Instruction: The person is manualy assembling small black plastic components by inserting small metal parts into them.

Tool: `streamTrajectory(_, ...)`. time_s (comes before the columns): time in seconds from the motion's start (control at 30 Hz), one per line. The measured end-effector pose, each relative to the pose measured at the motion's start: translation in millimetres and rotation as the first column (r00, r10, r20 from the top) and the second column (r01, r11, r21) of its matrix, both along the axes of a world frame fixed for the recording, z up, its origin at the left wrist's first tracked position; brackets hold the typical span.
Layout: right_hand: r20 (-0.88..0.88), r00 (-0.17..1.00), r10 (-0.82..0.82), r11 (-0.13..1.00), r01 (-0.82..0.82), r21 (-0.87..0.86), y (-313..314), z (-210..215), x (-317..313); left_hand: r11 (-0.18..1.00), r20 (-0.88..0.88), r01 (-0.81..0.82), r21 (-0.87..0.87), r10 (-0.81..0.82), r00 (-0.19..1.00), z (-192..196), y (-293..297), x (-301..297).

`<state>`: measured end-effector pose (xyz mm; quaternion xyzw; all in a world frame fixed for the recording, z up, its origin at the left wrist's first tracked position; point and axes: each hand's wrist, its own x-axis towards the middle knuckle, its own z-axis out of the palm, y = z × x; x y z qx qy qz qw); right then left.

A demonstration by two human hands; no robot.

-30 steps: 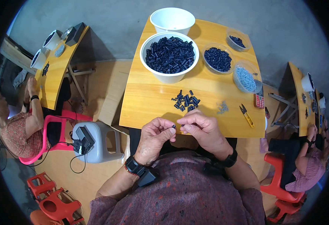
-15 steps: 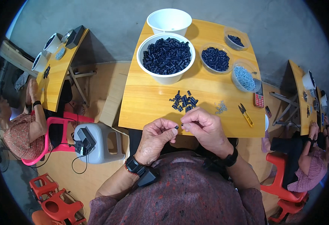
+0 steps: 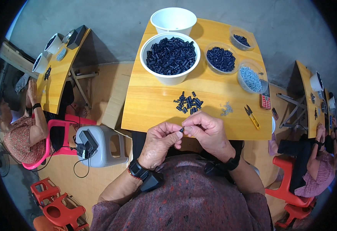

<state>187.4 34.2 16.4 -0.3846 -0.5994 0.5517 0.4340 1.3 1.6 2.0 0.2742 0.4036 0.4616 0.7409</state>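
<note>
Just past the table's near edge, my left hand pinches a small black plastic part between thumb and fingertips. My right hand is closed in a pinch with its fingertips against that part; whatever it holds is too small and covered to make out. Beyond my hands lies a loose pile of short black tubular pieces. To its right is a little heap of thin silver metal pieces. Yellow-handled thread snips rest farther right, blades pointing away from me.
A white tub full of black parts stands behind the pile, with another white tub beyond it. Clear bowls hold black parts and silvery-blue metal pieces. A red phone lies at the right edge. Co-workers sit at tables either side.
My right hand has moved slightly left, closing the small gap, so its fingertips now meet the part in my left hand. The left hand stays nearly still.
</note>
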Motion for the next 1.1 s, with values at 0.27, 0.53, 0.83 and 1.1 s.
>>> streamTrajectory(0.27,-0.008,1.0,0.01,1.0,-0.01,0.029,0,-4,0,1.0,0.011,-0.008,0.022,0.007,1.0,1,-1,0)
streamTrajectory(0.53,0.006,0.996,0.089,0.996,-0.089,-0.001,4,-1,-1,0.999,-0.046,-0.042,0.031,0.043,0.998,1,-4,2)
streamTrajectory(0.83,-0.013,0.99,0.142,0.969,-0.142,-0.203,1,6,1,0.992,0.01,-0.124,0.0,0.124,0.992,-4,-7,-1)
streamTrajectory(1.1,0.032,0.996,0.08,0.995,-0.081,0.056,-2,-9,-8,0.987,0.102,-0.104,-0.124,0.117,0.988,-4,-1,-7)
